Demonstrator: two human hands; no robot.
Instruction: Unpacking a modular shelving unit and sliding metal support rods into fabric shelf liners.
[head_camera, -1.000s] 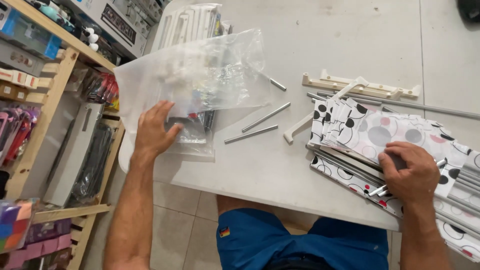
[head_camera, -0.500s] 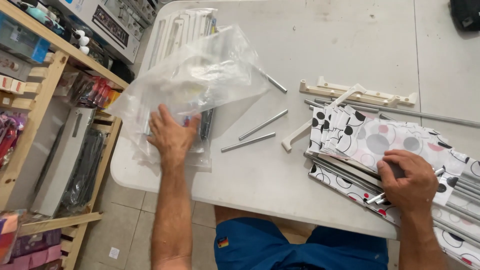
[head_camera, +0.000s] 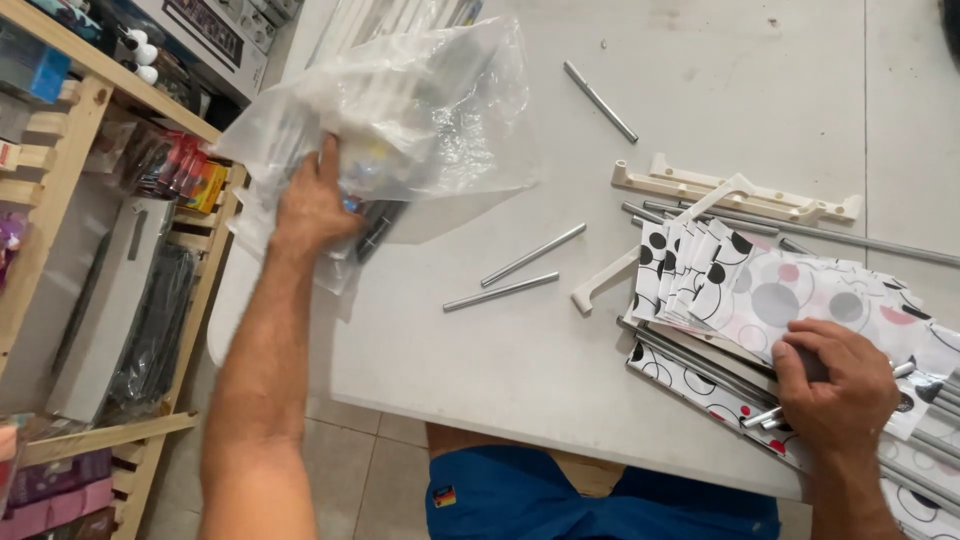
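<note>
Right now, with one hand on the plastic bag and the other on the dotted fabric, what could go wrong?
1. The plastic bag under the left hand overhangs the table edge; it may slide off.
2. Two loose metal rods could roll.
3. The right hand presses on the dotted fabric over tubes; these might shift.

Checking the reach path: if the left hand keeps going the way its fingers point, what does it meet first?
The left hand points up and away, fingers already on the clear plastic bag. Straight on, it would press further into that bag and the white parts inside it; depth beyond is unclear.
</note>
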